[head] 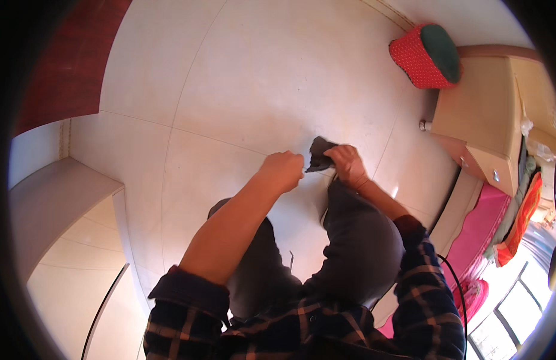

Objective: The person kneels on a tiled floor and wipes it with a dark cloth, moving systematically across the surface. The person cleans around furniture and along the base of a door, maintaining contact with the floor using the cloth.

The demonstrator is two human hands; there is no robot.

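My right hand (348,163) pinches a small piece of dark grey cloth (320,154) above the tiled floor, near my right knee. The cloth has an uneven edge that faces my left hand. Closed into a fist, my left hand (283,170) is just left of the cloth with a narrow gap between them. Its fingers are turned away, so a small thing inside the fist would be hidden. Both forearms reach forward over my bent legs in dark trousers (361,252).
A red stool with a green top (442,53) stands by the wall at upper right, beside a light wooden cabinet (478,96). Pink cloth (480,229) covers a bed edge at right. A mirrored panel (84,252) is at left, below a dark red surface (68,63). A black cable (460,288) hangs near my right arm.
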